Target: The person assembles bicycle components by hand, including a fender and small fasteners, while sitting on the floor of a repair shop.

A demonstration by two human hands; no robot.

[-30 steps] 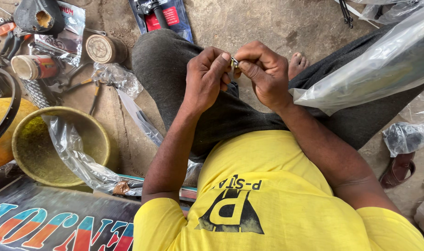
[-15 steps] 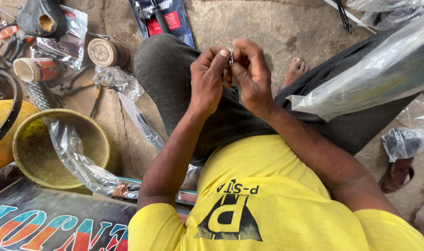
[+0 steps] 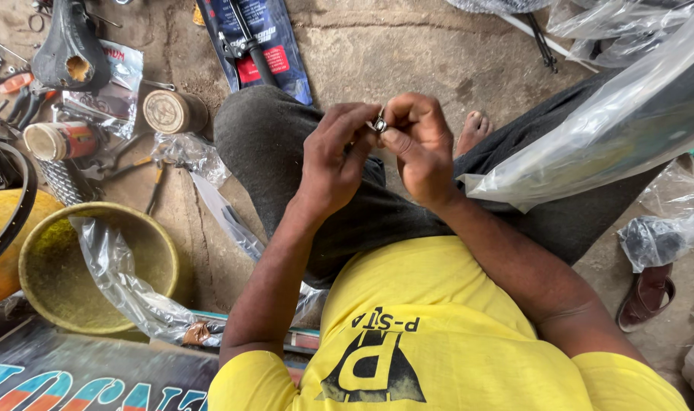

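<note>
Small shiny metal ring (image 3: 379, 124) between fingertips (image 3: 393, 137)

Rough, stained concrete floor (image 3: 408, 53), cracked and dusty, even daylight, no walls or furniture in view

**Hands draw closer over the knee**

A second ago the two hands meet over the right part of the lap, with the small metal part (image 3: 379, 124) pinched between them and the right hand's fingers spread wider. Now the left hand (image 3: 335, 164) and the right hand (image 3: 419, 148) sit a little further left in the view, above the raised knee (image 3: 263, 129) in dark trousers. The right hand's fingers (image 3: 399, 137) curl tighter round the part, and the left thumb and forefinger press in against it from the other side. The bare foot (image 3: 475, 125) on the floor shows more fully beside the right hand.
</note>
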